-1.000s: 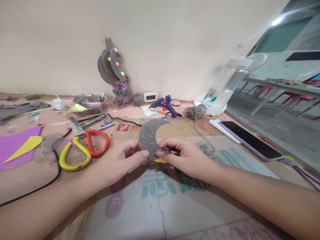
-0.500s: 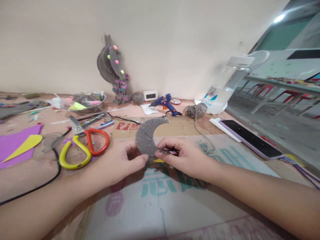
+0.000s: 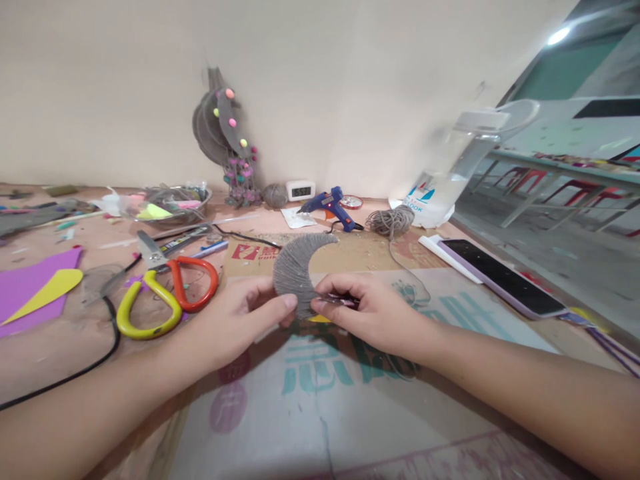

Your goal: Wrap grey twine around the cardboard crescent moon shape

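Note:
A crescent wrapped in grey cord (image 3: 295,270) stands upright between my hands, above a cardboard sheet (image 3: 260,427). My left hand (image 3: 250,313) grips its left edge, thumb in front and fingers behind. At its lower right, my right hand (image 3: 367,310) pinches the crescent, and a small dark, shiny item lies between its fingers, too small to identify. A bit of yellow (image 3: 320,319) shows under the crescent's lower end. Cord (image 3: 413,270) runs from a grey bundle (image 3: 393,220) down to the sheet behind my right hand.
Scissors (image 3: 153,313) with yellow and red handles lie left, beside purple and yellow sheets (image 3: 45,290). Behind are a blue glue gun (image 3: 333,207), a small clock (image 3: 301,191) and a decorated crescent (image 3: 230,127). A bottle (image 3: 440,180) and phone (image 3: 505,277) are right.
The crescent has shifted and turned slightly to the right. My left thumb has moved a little up its face, while my right hand has hardly moved.

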### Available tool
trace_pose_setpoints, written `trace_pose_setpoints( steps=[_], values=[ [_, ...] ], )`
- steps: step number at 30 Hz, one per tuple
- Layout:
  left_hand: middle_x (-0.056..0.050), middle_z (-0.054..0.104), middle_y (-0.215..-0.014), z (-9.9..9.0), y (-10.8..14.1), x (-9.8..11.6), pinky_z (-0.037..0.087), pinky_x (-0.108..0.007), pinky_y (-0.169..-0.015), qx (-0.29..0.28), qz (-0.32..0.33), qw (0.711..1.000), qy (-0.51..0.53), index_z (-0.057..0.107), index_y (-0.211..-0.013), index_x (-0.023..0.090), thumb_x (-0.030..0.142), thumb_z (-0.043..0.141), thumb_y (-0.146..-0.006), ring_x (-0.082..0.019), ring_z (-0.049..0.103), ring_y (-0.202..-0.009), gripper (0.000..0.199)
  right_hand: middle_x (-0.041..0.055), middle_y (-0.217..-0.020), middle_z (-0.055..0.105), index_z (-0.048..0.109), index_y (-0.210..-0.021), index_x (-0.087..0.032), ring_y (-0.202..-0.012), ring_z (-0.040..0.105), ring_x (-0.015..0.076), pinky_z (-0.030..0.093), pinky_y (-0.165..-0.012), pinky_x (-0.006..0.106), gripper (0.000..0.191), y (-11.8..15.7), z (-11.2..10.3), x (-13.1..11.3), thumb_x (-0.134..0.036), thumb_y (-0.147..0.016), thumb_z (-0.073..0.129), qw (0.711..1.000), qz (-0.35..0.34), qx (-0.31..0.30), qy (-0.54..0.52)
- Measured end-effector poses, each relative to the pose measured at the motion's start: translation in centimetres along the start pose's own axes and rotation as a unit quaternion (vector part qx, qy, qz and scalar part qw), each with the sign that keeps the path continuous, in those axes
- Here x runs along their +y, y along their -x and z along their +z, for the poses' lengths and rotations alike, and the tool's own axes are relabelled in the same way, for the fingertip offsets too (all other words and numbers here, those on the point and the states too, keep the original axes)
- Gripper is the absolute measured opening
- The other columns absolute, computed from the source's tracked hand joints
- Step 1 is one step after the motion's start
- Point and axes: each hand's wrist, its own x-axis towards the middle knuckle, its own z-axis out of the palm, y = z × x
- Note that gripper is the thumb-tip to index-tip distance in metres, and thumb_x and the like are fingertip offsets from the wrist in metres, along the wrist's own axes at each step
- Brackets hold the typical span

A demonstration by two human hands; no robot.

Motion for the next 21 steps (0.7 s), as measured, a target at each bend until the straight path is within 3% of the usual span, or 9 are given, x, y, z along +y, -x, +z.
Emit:
trace_pose_setpoints(
  steps=[2, 5, 8, 14, 21],
  values=[
    [0.001, 0.061, -0.069, -0.1, 0.0, 0.0, 0.044, -0.022, -0.062, 0.009, -0.005, 1.0, 0.003, 0.061, -0.074, 0.018, 0.037, 0.047, -0.084, -0.013, 0.057, -0.068, 0.026, -0.0015, -0.067, 0.053, 0.058, -0.078, -0.016, -0.059, 0.047, 0.0095, 0.038, -0.054, 0.02, 0.016, 0.1, 0.0, 0.0, -0.029, -0.083, 0.051, 1.0, -0.004, 0.006, -0.006],
    [0.003, 0.061, -0.069, 0.0, -0.1, 0.0, 0.044, -0.021, -0.064, 0.011, -0.011, 0.999, 0.032, 0.06, -0.076, 0.019, 0.035, 0.048, -0.084, -0.012, 0.057, -0.068, 0.022, 0.0025, -0.083, 0.058, 0.052, -0.096, -0.016, -0.071, 0.054, 0.0123, 0.044, -0.061, 0.023, 0.019, 0.4, -0.2, 0.3, -0.031, -0.084, 0.051, 0.997, -0.061, 0.054, 0.001],
    [0.004, 0.06, -0.068, 0.1, -0.2, 0.1, 0.044, -0.019, -0.063, 0.02, -0.012, 0.998, 0.057, 0.059, -0.075, 0.019, 0.031, 0.048, -0.084, -0.01, 0.057, -0.067, 0.019, 0.0055, -0.092, 0.058, 0.045, -0.108, -0.017, -0.078, 0.055, 0.0145, 0.045, -0.067, 0.026, 0.026, 0.9, -0.6, 0.6, -0.031, -0.087, 0.047, 0.979, -0.14, 0.115, 0.096],
    [0.005, 0.059, -0.065, 0.0, -0.1, 0.2, 0.043, -0.017, -0.06, 0.03, -0.01, 0.998, 0.055, 0.058, -0.07, 0.019, 0.029, 0.049, -0.084, -0.009, 0.056, -0.065, 0.019, 0.0057, -0.081, 0.062, 0.056, -0.101, -0.015, -0.072, 0.054, 0.0165, 0.039, -0.063, 0.028, 0.018, 1.3, -0.8, 0.4, -0.023, -0.088, 0.045, 0.913, -0.241, 0.117, 0.309],
    [0.005, 0.059, -0.067, 0.0, -0.1, 0.1, 0.043, -0.018, -0.062, 0.026, -0.007, 0.998, 0.05, 0.059, -0.074, 0.019, 0.031, 0.048, -0.085, -0.01, 0.057, -0.067, 0.019, 0.0046, -0.076, 0.061, 0.059, -0.096, -0.013, -0.067, 0.049, 0.015, 0.035, -0.058, 0.026, 0.017, 0.9, -1.0, 0.2, -0.02, -0.087, 0.045, 0.888, -0.251, 0.114, 0.368]
  ],
)
